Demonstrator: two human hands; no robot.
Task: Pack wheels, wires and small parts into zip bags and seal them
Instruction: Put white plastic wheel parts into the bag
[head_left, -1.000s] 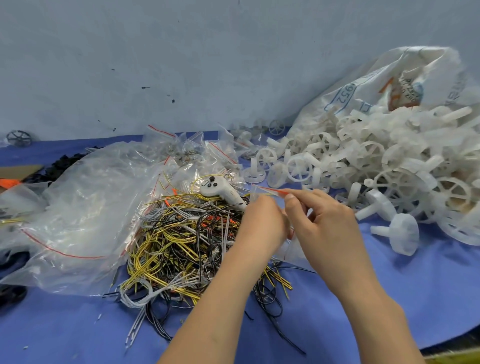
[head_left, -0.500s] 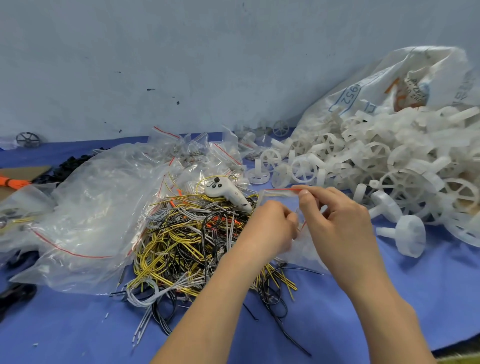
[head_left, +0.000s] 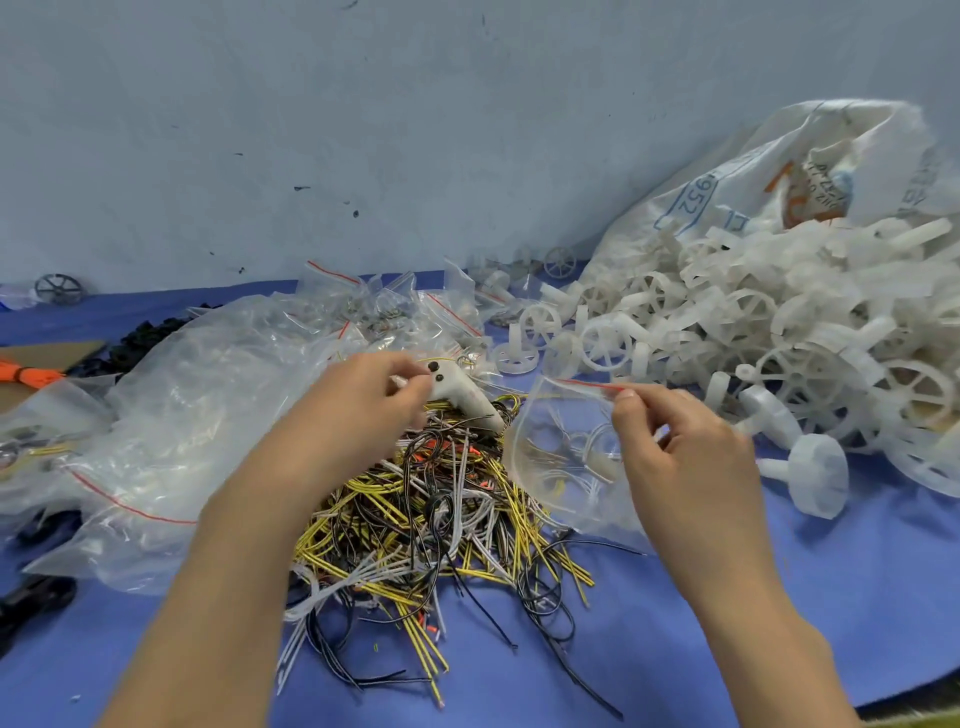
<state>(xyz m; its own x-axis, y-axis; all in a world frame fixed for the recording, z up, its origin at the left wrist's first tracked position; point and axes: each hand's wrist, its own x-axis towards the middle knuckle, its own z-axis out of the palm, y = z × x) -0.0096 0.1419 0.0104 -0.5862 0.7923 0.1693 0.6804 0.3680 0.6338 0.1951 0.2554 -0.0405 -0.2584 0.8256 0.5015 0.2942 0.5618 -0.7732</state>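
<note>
The blue cloth-covered table (head_left: 779, 597) is crowded toward the pale wall (head_left: 363, 130): bare cloth lies only along the near edge, between and beside the forearms, and at the near right, where the table's rim curves away. The right hand (head_left: 680, 452) pinches the red-striped top edge of a small clear zip bag (head_left: 566, 457) between thumb and forefinger; the bag hangs mouth-up, its seal strip running roughly left to right, with a few pale parts showing inside, its lower end over the right flank of the tangled heap of yellow, black and white wires (head_left: 436, 525). The left hand (head_left: 358, 410) reaches over that heap, fingers curled, fingertips pinching a small whitish piece beside a white controller-shaped device (head_left: 462, 397) – what it is I cannot tell. A heap of crumpled clear plastic bags (head_left: 171, 415) fills the left, a pile of translucent white plastic wheels (head_left: 753, 338) spilling from a white woven sack (head_left: 779, 171) the right.
</note>
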